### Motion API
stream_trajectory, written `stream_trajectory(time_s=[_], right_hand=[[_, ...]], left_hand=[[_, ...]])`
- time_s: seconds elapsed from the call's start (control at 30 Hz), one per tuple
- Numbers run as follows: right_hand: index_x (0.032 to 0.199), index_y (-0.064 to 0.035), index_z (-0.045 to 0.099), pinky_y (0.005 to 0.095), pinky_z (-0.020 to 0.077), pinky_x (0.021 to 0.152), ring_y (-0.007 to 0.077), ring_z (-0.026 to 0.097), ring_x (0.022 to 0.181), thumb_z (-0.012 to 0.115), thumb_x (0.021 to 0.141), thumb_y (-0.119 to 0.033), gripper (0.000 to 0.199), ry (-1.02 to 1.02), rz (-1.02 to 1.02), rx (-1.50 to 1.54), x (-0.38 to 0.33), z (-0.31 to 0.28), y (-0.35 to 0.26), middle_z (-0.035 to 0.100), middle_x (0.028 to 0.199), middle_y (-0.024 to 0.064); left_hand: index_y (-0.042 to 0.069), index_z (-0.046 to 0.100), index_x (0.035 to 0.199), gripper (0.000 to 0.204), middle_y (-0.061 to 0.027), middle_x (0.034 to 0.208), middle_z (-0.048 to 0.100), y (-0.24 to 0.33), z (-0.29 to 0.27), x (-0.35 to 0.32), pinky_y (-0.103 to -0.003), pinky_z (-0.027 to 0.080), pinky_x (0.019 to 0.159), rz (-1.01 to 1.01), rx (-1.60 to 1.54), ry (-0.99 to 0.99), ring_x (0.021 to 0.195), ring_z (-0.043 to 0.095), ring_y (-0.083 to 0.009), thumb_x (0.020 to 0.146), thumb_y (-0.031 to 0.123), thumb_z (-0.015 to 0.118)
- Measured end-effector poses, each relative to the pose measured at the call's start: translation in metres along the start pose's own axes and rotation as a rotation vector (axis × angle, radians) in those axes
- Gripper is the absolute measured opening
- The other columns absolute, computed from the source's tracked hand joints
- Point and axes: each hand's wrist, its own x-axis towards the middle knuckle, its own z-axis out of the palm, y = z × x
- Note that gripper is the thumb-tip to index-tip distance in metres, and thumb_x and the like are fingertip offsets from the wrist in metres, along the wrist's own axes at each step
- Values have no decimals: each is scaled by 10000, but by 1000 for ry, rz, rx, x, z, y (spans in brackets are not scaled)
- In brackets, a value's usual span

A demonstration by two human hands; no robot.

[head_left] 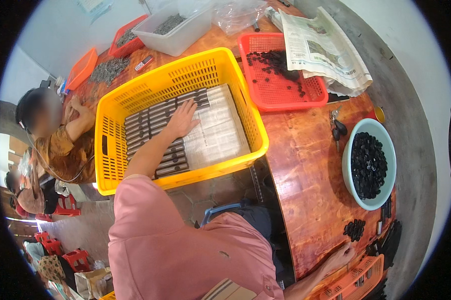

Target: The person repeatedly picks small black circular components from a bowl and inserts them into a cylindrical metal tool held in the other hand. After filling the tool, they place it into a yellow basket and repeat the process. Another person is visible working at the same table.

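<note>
Here, the metal rods (153, 120) lie side by side in the yellow basket (220, 166), your left hand (184, 120) resting over them, fingers extended and slightly spread, gripping nothing. Your right hand (340, 256) is beside the orange basket (378, 267) on the counter (305, 175); I cannot tell whether its fingers hold anything.

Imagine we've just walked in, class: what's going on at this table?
A person in a pink shirt has the left hand spread over rows of metal rods in a yellow crate. The right hand is low at the right, near a pile of small black pieces and an orange basket. A pale blue bowl holds more black pieces. Another person is beyond the crate's left side.
</note>
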Motion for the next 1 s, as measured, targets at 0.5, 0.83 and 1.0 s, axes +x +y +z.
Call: stream_trajectory(time_s=[0.5,0.83,1.0], right_hand=[[1137,20,733,410,468,981,305,618,1066,637,1008,-249,314,39,53,299,-14,-29,-38,693,1094,170],[904,3,686,424,486,821,334,619,889,673,899,-158,162,-11,-17,424,-13,-27,-62,641,919,167],[943,5,691,431,505,846,348,650,931,666,897,-148,161,-183,-69,424,-17,-55,-64,677,962,174]], left_hand=[[-100,249,1582,765,-339,1656,217,40,48,4,-516,159,1285,308,-272,-346,1547,188,-488,1048,376,520],[-6,556,1431,412,-212,1614,388,48,-64,25,-491,347,1200,210,-258,-165,1512,335,-385,1062,177,555],[-19,587,1390,353,-201,1507,519,23,-113,59,-429,394,1162,287,-415,443,1406,479,-361,1085,153,537]])
